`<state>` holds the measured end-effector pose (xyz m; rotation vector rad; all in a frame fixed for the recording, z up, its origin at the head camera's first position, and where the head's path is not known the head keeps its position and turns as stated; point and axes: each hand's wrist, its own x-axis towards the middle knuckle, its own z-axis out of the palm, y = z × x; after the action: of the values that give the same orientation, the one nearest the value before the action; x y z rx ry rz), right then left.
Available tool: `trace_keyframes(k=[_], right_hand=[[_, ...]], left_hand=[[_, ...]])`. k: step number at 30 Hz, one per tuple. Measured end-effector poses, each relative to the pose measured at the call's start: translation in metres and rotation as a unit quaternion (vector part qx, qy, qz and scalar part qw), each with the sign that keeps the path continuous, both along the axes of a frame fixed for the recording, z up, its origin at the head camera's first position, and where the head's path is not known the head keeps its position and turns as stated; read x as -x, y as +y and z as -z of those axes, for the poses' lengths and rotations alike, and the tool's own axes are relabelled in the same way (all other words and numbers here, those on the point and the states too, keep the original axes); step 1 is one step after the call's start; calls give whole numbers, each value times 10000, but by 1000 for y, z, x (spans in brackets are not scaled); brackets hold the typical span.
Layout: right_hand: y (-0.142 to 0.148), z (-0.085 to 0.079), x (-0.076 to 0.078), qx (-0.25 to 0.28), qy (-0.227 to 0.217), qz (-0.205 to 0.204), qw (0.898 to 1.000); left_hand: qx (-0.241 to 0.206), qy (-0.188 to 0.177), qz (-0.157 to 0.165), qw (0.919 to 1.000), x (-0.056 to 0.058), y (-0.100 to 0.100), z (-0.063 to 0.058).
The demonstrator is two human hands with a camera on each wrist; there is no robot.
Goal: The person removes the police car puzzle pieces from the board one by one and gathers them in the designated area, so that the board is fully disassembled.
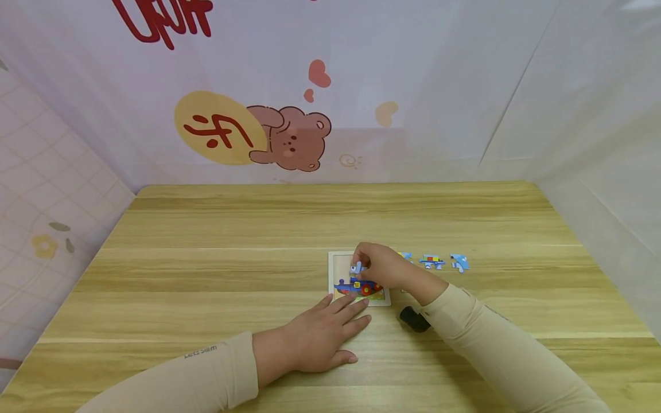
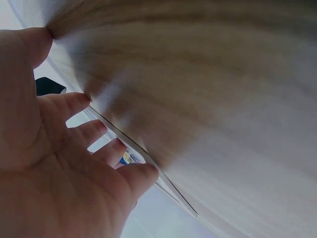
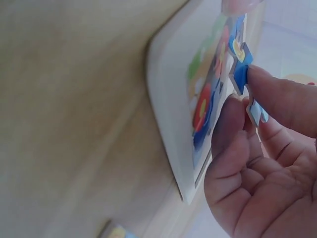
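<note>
A square jigsaw board with a pale rim lies on the table; red, blue and green pieces fill its lower part. My right hand is over the upper part of the board. Between thumb and fingers it pinches a blue puzzle piece, tilted above the board in the right wrist view. My left hand lies with fingers spread, their tips on the board's near edge and the thumb on the table. In the left wrist view, its fingertips touch the board's rim.
Loose puzzle pieces lie right of the board, among them one with a red and yellow patch and a light blue one. A black object shows beside the right sleeve. Behind the wooden table hangs a white printed curtain.
</note>
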<state>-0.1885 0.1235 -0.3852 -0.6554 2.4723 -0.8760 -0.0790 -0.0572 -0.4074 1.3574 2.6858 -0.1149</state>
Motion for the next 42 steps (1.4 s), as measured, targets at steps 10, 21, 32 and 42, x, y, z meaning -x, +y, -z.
trace_keyframes(k=[10, 21, 32, 42], right_hand=[[0, 0, 0, 115, -117, -135, 9998], [1, -3, -3, 255, -443, -187, 9985], [13, -13, -1, 284, 140, -243, 9992], [34, -20, 0, 553, 99, 15, 9984]], left_hand=[[-36, 77, 12, 10000, 0, 1, -1], [-43, 140, 30, 9999, 0, 0, -1], [-19, 23, 13, 10000, 1, 1, -1], [22, -73, -60, 10000, 0, 2, -2]])
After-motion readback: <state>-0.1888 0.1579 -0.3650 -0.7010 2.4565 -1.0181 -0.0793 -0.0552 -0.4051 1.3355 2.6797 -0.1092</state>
